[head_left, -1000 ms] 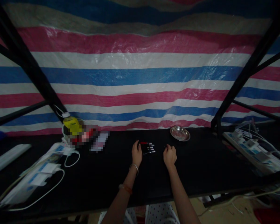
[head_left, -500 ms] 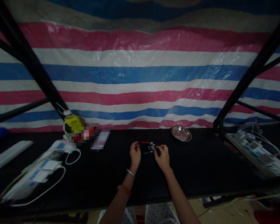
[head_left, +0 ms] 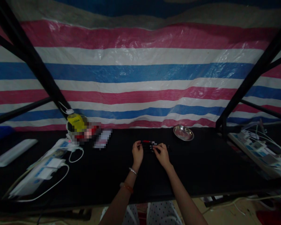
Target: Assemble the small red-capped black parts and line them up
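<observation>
Between my two hands, a small bundle of slim pens lies side by side near the middle of the black table. One red pen (head_left: 146, 142) is at the far side, with black pens (head_left: 147, 146) nearer to me; their tips look silvery. My left hand (head_left: 137, 153) has its fingers curled round the left ends. My right hand (head_left: 162, 153) pinches at the right ends, thumb and forefinger together. The fingers hide part of the pens, and dim light blurs their detail. A round shiny metal dish (head_left: 183, 133) stands farther back on the right.
Power strips with plugs (head_left: 45, 168) and white cables lie at left; another power strip (head_left: 259, 150) is at right. A yellow-labelled bottle (head_left: 76, 122) and blurred-out items stand at back left. A striped tarp (head_left: 140, 75) hangs behind the table (head_left: 103, 181), between black metal posts.
My right hand has moved closer to my left, its fingertips now over the pens' silvery ends. My left hand stays at the left ends. The whole view has shifted slightly.
</observation>
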Demonstrator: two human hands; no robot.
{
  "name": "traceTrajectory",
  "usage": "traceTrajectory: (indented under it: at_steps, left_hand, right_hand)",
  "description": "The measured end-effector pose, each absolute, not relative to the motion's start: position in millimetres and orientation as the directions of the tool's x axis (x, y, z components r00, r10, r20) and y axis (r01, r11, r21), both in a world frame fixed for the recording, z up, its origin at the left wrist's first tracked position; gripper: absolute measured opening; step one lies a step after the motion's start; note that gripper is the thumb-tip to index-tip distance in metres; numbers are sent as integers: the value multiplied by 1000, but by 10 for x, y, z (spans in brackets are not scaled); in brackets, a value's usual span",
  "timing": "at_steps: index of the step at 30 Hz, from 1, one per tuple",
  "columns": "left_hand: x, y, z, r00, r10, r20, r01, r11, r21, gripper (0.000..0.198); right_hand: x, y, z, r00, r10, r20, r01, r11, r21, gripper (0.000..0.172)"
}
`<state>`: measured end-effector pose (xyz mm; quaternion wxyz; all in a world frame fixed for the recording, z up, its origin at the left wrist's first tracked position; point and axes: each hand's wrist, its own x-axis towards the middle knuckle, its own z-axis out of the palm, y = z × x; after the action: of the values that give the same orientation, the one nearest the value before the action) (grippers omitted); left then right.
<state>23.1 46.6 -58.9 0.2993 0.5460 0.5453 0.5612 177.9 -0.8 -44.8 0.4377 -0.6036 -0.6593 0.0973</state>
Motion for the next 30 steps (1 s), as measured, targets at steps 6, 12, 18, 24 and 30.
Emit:
traceTrajectory:
  at_steps: [6, 12, 18, 24, 30]
  left_hand:
    - [252, 471, -593, -208, 938, 278, 255, -222, 941, 19]
    - [259, 467, -604, -213, 938, 273, 255, -216, 942, 19]
    - [243, 452, -589, -195, 941, 276, 248, -225, 942, 18]
    - [239, 433, -559, -189, 940, 284, 249, -234, 940, 17]
    - [255, 347, -411, -164, 918, 361, 330, -294, 897, 19]
  right_hand:
    - [1845, 100, -474, 150, 914, 377, 710, 166, -684, 15]
    - [1855, 97, -534, 194, 904, 380, 693, 148, -705, 15]
    - [1866, 97, -535, 201, 910, 363, 677, 139, -723, 16]
    - [1901, 75, -498, 220, 912, 347, 532, 186, -826, 18]
    - [1975, 70, -437, 338, 936, 94, -104, 136, -985, 33]
